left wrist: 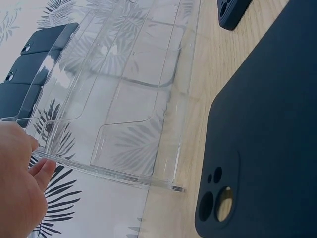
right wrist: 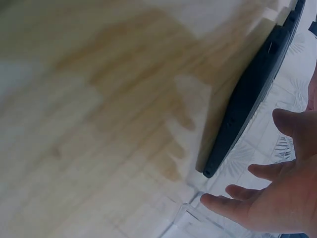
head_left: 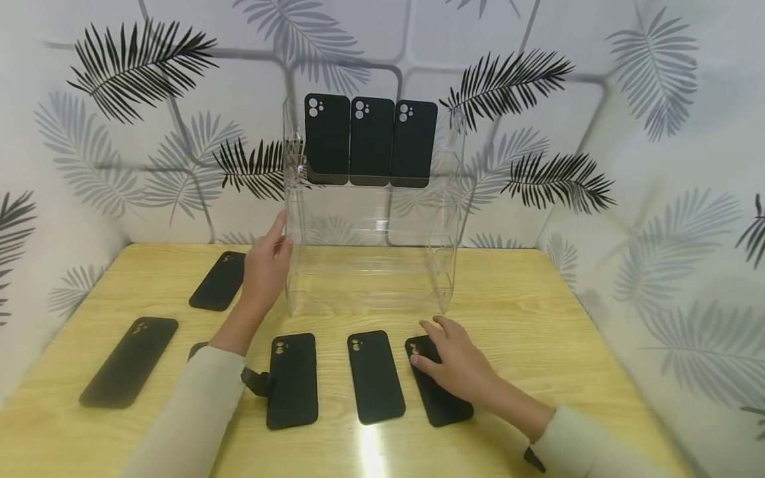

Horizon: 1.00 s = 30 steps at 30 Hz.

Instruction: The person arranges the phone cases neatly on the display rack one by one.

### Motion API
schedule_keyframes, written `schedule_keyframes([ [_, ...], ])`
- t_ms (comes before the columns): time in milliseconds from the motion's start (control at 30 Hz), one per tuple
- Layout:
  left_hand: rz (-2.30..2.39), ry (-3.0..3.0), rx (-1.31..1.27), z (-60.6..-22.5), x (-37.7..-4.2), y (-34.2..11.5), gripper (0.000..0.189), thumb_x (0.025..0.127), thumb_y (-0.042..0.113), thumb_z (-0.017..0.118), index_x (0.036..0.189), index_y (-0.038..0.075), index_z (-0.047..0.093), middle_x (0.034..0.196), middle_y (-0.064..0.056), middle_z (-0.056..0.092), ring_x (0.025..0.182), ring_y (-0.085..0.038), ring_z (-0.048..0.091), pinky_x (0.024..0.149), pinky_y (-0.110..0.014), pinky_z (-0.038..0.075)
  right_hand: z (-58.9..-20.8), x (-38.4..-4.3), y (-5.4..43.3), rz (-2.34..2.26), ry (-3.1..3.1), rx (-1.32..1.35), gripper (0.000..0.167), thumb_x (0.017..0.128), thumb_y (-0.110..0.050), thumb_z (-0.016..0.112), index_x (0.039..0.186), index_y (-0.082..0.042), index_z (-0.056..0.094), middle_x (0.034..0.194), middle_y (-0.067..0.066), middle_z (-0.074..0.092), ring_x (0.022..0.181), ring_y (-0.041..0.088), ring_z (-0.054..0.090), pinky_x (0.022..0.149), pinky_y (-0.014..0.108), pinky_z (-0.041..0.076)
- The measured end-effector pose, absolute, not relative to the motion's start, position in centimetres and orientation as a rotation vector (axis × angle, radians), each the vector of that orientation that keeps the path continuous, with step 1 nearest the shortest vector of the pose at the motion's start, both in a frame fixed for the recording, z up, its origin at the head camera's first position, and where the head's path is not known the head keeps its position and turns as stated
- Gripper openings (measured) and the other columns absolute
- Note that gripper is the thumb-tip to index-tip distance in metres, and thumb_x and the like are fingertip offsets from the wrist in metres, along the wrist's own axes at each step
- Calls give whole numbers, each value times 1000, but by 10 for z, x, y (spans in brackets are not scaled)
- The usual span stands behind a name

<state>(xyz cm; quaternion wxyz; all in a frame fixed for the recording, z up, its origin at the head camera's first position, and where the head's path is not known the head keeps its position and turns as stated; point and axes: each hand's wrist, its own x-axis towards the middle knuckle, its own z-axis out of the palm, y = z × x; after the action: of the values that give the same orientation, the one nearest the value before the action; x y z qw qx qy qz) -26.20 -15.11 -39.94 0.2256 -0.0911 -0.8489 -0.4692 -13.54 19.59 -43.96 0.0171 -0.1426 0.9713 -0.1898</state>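
A clear tiered display stand (head_left: pixel 370 265) stands at the back of the table, three black phone cases (head_left: pixel 370 143) side by side on its top tier. My left hand (head_left: pixel 267 265) holds the stand's left side edge; in the left wrist view, the fingers (left wrist: pixel 43 173) lie on both sides of that clear edge. My right hand (head_left: pixel 463 362) hovers with spread fingers over the rightmost black phone case (head_left: pixel 445 401) on the table, partly covering it. In the right wrist view, the fingers show a gap from the case (right wrist: pixel 247 94).
Two more phone cases (head_left: pixel 370 378) (head_left: pixel 294 382) lie in the front row. On the left are a case (head_left: pixel 131 362) and another (head_left: pixel 220 282); one case (head_left: pixel 196 348) is mostly hidden under my left forearm. Leaf-patterned wall covering (head_left: pixel 508 219) borders the wooden table (head_left: pixel 508 285).
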Motion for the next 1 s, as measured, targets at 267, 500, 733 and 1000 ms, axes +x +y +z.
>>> schedule_keyframes([
  [267,-1297,-2333,-264,-401,-263,-151,56,108,22,48,157,40,30,123,-22,63,121,-37,61,101,-54,50,-444,-133,194,-478,3012,-448,71,95,-46,68,152,-11,45,157,18,38,146,39,35,96,62,51],
  [500,-1305,-2340,-256,-400,-262,-152,55,108,23,49,158,37,31,125,-22,63,122,-37,60,102,-54,50,-443,-133,189,-401,2986,-444,68,96,-48,65,151,-11,47,155,14,42,145,34,38,92,58,54],
  [733,-1302,-2340,-260,-401,-262,-153,55,108,22,48,158,35,31,127,-22,63,123,-37,59,104,-53,49,-442,-133,187,-391,2981,-435,65,95,-41,67,150,-11,49,154,13,45,144,35,39,92,58,54],
  [1000,-1298,-2345,-257,-399,-261,-153,54,108,25,48,159,31,32,128,-22,63,122,-36,59,105,-53,48,-442,-134,187,-343,3024,-475,59,92,-32,69,145,-11,54,149,11,52,142,32,43,86,55,57],
])
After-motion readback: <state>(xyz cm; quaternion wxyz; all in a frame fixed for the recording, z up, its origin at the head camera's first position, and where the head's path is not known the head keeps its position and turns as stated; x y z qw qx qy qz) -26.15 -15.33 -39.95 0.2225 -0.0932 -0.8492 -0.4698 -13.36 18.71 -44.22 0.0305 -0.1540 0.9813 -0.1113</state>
